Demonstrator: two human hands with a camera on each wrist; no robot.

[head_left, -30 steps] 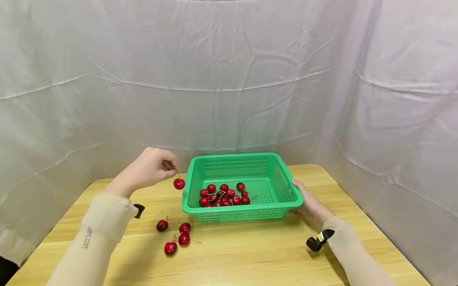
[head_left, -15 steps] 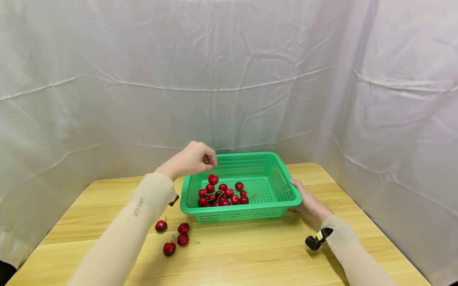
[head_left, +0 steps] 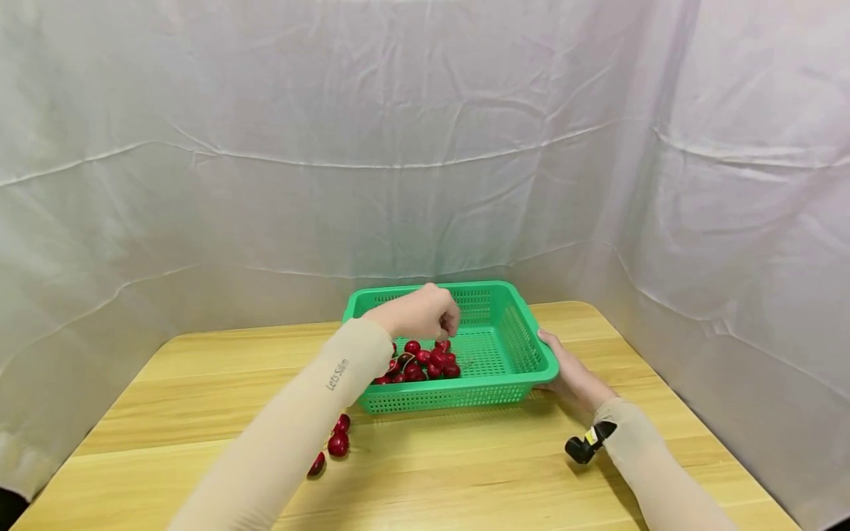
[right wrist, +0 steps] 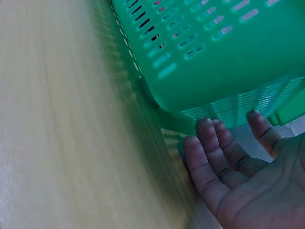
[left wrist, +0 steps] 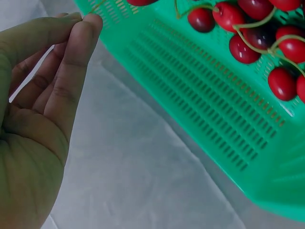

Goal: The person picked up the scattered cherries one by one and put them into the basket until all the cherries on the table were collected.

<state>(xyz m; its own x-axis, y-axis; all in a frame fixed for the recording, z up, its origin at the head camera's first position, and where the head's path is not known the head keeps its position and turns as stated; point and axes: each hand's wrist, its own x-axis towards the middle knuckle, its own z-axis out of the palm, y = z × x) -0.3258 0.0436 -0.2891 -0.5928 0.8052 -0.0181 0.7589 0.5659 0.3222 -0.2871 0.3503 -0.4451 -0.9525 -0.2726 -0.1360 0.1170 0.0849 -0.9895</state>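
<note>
My left hand (head_left: 425,313) is over the green plastic basket (head_left: 458,392), thumb and index fingertips together. Between them they pinch a thin cherry stem (left wrist: 98,5), seen in the left wrist view. The fruit end lies low over the pile and blends with the other cherries in the head view. Several red cherries (head_left: 413,372) lie in the basket's left part, some with stems. My right hand (head_left: 574,380) holds the basket's right end, thumb at the rim. Its other fingers (right wrist: 207,136) reach low along the outer wall in the right wrist view.
Loose cherries (head_left: 339,444) lie on the wooden table (head_left: 505,472) in front of the basket's left end, partly hidden by the left forearm. A pale cloth curtain (head_left: 425,147) hangs behind the table and along its sides.
My left hand has carried a cherry by its stem from left of the basket, over the rim, and lowered it toward the pile. The right hand and basket have stayed nearly still.
</note>
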